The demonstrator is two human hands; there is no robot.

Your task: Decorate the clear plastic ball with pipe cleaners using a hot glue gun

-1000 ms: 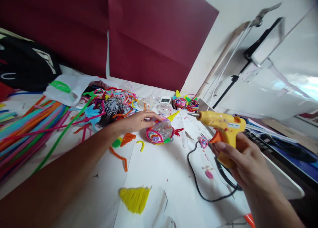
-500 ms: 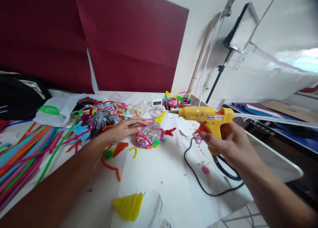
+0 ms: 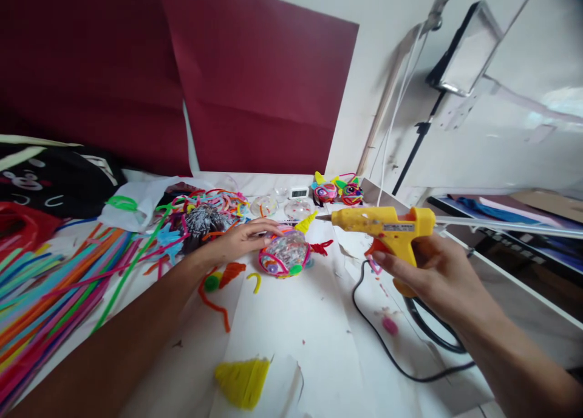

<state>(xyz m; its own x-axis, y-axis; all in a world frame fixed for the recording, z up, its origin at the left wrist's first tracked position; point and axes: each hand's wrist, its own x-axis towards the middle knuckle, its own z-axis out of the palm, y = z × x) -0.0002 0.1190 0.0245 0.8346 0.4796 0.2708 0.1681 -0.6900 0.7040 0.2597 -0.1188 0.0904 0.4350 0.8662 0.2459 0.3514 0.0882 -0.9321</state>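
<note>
My right hand (image 3: 432, 275) is closed round the grip of a yellow glue gun (image 3: 387, 226), a finger on its orange trigger. The nozzle points left, close to the yellow horn of a clear ball wrapped in coloured pipe cleaners (image 3: 285, 254). My left hand (image 3: 241, 239) rests on the left side of that ball, fingers curved over it, holding it on the white paper. The gun's black cord (image 3: 387, 345) loops across the paper below my right hand.
Several loose pipe cleaners (image 3: 50, 284) fan out at the left. A tangled heap of pipe-cleaner pieces (image 3: 204, 208) lies behind my left hand. Two finished decorated balls (image 3: 337, 191) and a small white clock (image 3: 298, 192) stand at the back. A yellow fuzzy cone (image 3: 241, 378) lies near the front.
My right hand has brought the glue gun left and up, so its nozzle is now near the ball's horn. My left hand stays on the ball. The view has shifted slightly.
</note>
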